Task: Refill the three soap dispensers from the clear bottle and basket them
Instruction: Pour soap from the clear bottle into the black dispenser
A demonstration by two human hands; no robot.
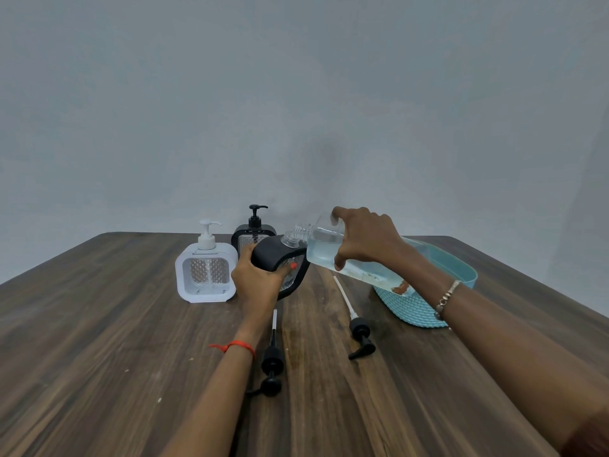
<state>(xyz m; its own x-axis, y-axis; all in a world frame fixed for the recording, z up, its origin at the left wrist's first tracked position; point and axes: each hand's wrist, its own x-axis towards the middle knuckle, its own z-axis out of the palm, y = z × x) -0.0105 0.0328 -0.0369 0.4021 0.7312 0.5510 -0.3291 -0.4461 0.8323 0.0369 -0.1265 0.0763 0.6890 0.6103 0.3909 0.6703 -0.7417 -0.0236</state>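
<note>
Your left hand (260, 278) is curled around the black dispenser (267, 255), with the thumb on its front and the fingers over its top edge. You hold it tipped toward the basket (408, 308). Its low corner looks to be down on the table (99, 324). Its pump is off and its clear neck is open.

Your right hand (365, 240) grips the bottle (321, 250) around its middle, fingers on top and thumb below. The bottle lies almost flat in the air. Its bottom end is over the basket, and its open mouth points away from the basket. The mouth is right beside the black dispenser's neck. You cannot tell if the two necks touch. Pale liquid sits along the low side of the bottle.

You wear a bracelet (445, 298) on the right wrist and a red thread (237, 346) on the left.

The basket is blue-green and sits under your right arm. Left of the basket, just beside it, the right pump (359, 328) lies flat with its white tube pointing away from you. Farther left of the basket, the left pump (273, 357) lies flat by your left wrist.

The back dispenser (253, 225) stands upright left of the basket, behind the tipped one, with its black pump on. The white dispenser (206, 275) stands upright farthest from the basket, with its white pump on.
</note>
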